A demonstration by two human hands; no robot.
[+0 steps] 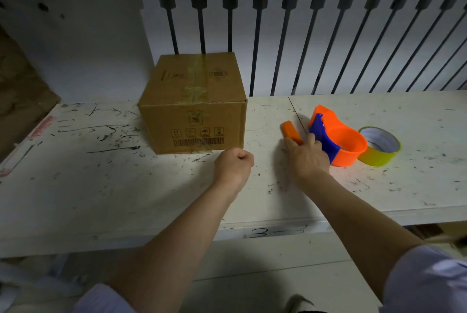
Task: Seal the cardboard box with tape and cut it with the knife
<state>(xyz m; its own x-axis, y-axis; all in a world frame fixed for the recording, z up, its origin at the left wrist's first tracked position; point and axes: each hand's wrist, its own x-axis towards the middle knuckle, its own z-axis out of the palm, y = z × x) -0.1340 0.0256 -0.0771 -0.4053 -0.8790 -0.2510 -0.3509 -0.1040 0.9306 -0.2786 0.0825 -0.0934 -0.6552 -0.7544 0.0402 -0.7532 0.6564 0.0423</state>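
A closed cardboard box (194, 108) stands at the back of the white table (126, 186), with clear tape running along its top seam and down its front. My left hand (233, 163) is a closed fist on the table, just off the box's front right corner and holding nothing. My right hand (307, 156) lies palm down with fingers spread. The near end of the orange knife (290, 131) sits between its thumb and forefinger, and its other fingers touch the blue part of the orange tape dispenser (338, 141). A yellow tape roll (380, 149) lies right of the dispenser.
The table is scratched and ink-marked, and its front edge (252, 234) runs below my forearms. A wall with dark vertical bars (285, 35) rises behind the box. Brown board (17, 90) leans at the far left.
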